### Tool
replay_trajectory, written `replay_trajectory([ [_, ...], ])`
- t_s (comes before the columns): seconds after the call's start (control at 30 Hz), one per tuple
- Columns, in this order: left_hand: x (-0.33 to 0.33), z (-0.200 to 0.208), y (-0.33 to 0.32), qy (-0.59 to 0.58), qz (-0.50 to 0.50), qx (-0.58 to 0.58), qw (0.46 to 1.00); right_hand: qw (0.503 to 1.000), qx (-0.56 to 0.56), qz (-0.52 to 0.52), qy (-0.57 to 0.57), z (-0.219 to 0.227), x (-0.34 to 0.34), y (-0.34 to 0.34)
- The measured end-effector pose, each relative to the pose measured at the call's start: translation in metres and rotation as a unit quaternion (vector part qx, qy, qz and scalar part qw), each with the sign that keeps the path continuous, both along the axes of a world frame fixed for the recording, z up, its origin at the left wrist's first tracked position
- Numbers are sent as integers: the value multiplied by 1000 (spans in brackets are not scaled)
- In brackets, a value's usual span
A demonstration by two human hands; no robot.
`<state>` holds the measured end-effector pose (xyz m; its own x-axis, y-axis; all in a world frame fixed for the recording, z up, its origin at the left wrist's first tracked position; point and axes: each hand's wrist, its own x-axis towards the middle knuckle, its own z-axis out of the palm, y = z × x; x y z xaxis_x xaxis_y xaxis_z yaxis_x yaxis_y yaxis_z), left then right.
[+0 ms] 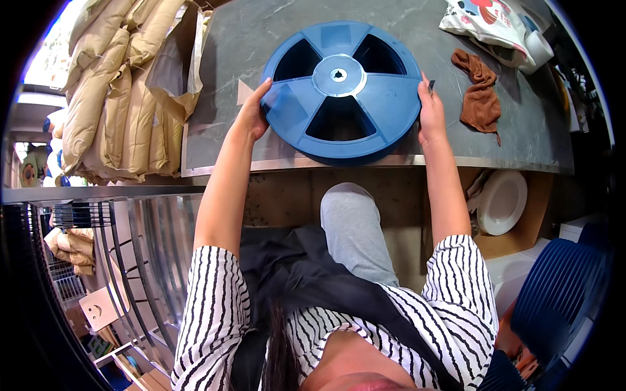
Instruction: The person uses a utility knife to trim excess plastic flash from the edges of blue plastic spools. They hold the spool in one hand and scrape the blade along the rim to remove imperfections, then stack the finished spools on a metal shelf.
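Observation:
A large blue plastic reel (394, 98) lies flat side up at the front of a grey worktop (225, 49). Its top face has three dark cut-outs around a pale centre hub. My left hand (252, 112) grips the left rim, and my right hand (431, 111) grips the right rim. A small dark piece shows by the right fingertips; I cannot make out what it is. Whether the reel's underside touches the worktop is hidden. Left of my left fingers lies a small beige scrap (244, 92). To the right of the reel is a crumpled brown cloth (480, 94).
Several padded brown paper packs (98, 98) are piled at the left beside an open bag (176, 65). A printed white bag (486, 23) lies at the far right. Beneath the worktop, a white reel (502, 202) sits in a cardboard box. More blue reels (554, 300) stand lower right.

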<state>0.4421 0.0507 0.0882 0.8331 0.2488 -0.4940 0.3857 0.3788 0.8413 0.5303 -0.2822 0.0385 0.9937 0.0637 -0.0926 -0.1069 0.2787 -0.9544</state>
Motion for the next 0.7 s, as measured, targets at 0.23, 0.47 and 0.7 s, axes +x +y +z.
replay_trajectory([
  [0.23,-4,-4,1,-27,17,-33,999,999,32,-23,-7,8,-15,4],
  [0.47,-52,-18,-26,-16,91,-56,994,998,-9,16,64,18,44,-14],
  [0.7,-63,-18,-87,-95,145,-80,982,982,-58,147,102,7,92,-13],
])
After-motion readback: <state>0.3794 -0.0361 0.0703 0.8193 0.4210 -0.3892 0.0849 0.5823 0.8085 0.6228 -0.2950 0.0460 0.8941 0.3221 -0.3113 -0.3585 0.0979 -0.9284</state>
